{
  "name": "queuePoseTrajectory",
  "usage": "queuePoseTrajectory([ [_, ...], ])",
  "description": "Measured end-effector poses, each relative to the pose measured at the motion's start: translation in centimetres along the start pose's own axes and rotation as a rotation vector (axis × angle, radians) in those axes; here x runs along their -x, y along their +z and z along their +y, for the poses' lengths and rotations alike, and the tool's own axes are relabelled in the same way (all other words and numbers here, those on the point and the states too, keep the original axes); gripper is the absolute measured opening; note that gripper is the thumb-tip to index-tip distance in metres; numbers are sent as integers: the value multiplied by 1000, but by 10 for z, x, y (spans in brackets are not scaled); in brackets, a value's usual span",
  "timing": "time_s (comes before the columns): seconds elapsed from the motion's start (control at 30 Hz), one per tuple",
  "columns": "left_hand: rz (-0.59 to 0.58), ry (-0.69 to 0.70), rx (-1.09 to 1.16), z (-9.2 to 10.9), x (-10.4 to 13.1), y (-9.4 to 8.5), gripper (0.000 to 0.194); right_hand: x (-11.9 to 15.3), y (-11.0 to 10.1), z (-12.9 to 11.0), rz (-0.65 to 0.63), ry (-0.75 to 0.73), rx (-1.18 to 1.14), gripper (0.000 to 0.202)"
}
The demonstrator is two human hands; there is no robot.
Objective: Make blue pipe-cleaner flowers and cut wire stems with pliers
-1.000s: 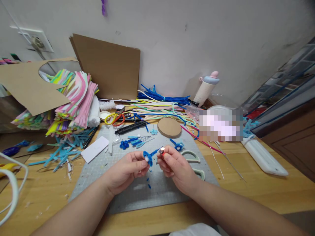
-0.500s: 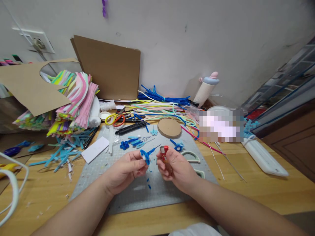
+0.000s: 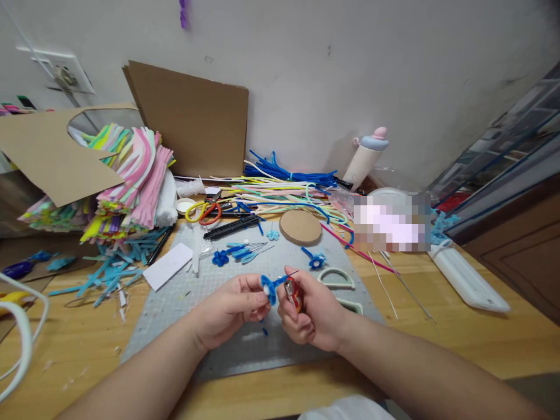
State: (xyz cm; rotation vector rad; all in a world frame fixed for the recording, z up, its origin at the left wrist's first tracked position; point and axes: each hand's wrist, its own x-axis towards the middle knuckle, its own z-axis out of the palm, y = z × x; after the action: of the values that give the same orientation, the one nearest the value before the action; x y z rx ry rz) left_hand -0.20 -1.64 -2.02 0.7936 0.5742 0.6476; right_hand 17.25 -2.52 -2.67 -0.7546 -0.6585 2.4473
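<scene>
My left hand (image 3: 234,306) pinches a blue fuzzy flower (image 3: 268,289) with a white centre, its blue stem and thin wire pointing right. In my right hand (image 3: 312,309) is a red lighter (image 3: 294,293), its metal top close beside the stem; no flame shows. Both hands are over the grey cutting mat (image 3: 231,356). Beyond them on the mat are another blue flower with a white centre (image 3: 315,262), a dark blue flower (image 3: 220,258), several blue wired pieces (image 3: 245,251) and a small light blue flower (image 3: 273,234).
A round cardboard disc (image 3: 300,227), black pliers-like tool (image 3: 231,227), scissors with yellow and red handles (image 3: 210,212) and a white card (image 3: 168,266) lie behind. Pale green handles (image 3: 336,279) sit right. Pipe cleaners (image 3: 284,195) and a bottle (image 3: 363,160) stand at the back.
My left hand has moved the flower slightly right, so its stem now meets the lighter's top. My right hand has tilted the lighter, and its thumb has shifted up.
</scene>
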Motion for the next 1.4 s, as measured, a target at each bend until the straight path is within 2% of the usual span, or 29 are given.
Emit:
queuePoseTrajectory([
  [0.23, -2, 1, -1, 0, -1, 0, 25, 0, 3, 2, 36, 45, -31, 59],
  [0.53, -12, 16, -12, 2, 0, 1, 25, 1, 1, 1, -31, 0, -50, 61],
  [0.7, -28, 17, -14, 1, 1, 1, 24, 0, 1, 1, -9, 1, -60, 57],
  [0.93, -26, 11, -11, 0, 0, 1, 26, 1, 3, 2, 5, 22, -28, 63],
  [1.4, -26, 21, -8, 0, 0, 0, 25, -1, -2, 4, 14, -40, 5, 59],
])
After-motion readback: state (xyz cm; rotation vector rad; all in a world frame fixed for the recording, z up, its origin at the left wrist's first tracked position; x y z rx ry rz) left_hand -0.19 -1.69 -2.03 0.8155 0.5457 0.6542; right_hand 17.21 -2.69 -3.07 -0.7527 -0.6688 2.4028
